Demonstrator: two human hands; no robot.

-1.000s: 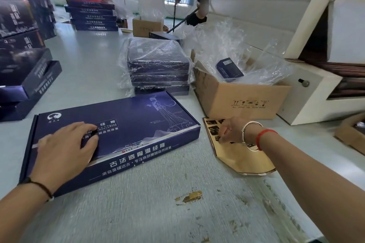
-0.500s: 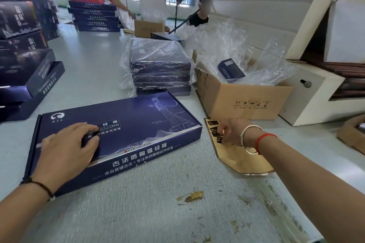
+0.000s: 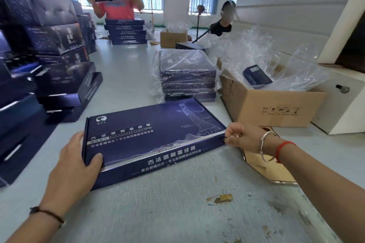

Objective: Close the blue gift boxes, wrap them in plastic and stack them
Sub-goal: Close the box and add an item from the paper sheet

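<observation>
The flat dark-blue printed cardboard gift box [image 3: 154,136] lies closed near the front edge of the pale grey tabletop [image 3: 177,213], slightly askew. My left hand [image 3: 79,162] grasps its near-left corner, thumb curled on the lid, fingers along the side. My right hand [image 3: 243,137] pinches the right corner with bent fingers, apparently squaring the lid or readying a lift. I judge closing done and wrapping next. Its surface looks smooth and matte, with a silver band along the lid edge. Behind it stands a stack of plastic-wrapped boxes [image 3: 187,73], crinkled and glossy. To the right, a brown corrugated carton [image 3: 272,108] holds loose clear plastic film [image 3: 256,51], within reach.
</observation>
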